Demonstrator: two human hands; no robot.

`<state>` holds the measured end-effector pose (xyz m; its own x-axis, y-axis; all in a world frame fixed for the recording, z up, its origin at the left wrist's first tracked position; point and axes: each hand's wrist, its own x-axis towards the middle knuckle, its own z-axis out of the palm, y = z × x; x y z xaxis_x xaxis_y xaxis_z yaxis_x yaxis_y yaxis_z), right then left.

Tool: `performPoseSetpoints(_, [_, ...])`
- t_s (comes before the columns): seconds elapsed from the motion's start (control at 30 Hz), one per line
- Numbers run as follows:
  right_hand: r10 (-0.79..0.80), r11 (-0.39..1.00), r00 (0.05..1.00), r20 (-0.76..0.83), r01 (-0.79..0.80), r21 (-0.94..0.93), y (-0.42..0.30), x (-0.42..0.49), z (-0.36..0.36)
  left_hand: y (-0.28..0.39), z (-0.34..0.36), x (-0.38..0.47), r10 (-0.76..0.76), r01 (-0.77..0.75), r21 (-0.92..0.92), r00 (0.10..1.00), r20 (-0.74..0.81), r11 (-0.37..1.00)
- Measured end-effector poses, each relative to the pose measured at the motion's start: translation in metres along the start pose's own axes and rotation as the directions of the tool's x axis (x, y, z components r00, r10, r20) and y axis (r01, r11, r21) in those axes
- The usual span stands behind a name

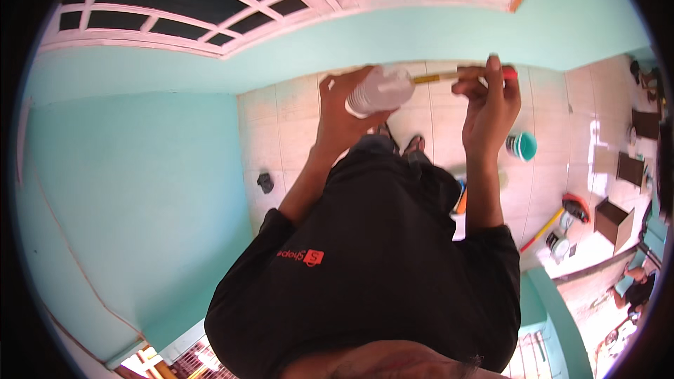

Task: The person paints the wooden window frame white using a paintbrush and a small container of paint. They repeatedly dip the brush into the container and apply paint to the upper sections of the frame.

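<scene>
My left hand (339, 113) is wrapped around a translucent ribbed plastic container (383, 89), which is tilted and looks cloudy white. In my right hand (487, 105) is a slim brush-like tool (446, 76), held between thumb and fingers. Its red end (509, 72) shows past my fingers, and its yellowish end points left at the container's edge. Whether that end touches the container or lies just beside it, I cannot tell. Both hands are raised in front of my body, above the tiled floor (447, 110).
Ahead is a mint-green wall (421, 37) below pink-framed windows (174, 13). A turquoise bucket (524, 146) stands right of my feet. Farther right are a yellow pole (542, 229), a paint pail (558, 245) and a brown box (613, 223). A dark object (265, 182) lies at left. Another person (637, 287) is far right.
</scene>
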<state>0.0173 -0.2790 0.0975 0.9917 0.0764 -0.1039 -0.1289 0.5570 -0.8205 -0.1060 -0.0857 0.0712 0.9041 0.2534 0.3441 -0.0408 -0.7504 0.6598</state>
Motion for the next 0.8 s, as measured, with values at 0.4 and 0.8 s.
performPoseSetpoints(0.4, [0.051, 0.995, 0.998, 0.021, -0.053, 0.080, 0.004, 0.026, 0.023, -0.011, -0.005, 0.025, -0.053, 0.052, -0.034, 0.998, -0.026, 0.998])
performPoseSetpoints(0.8, [0.024, 0.998, 1.000, -0.003, -0.024, 0.059, 0.030, 0.057, 0.073, -0.063, -0.026, 0.074, -0.031, 0.025, -0.128, 0.998, -0.047, 0.991])
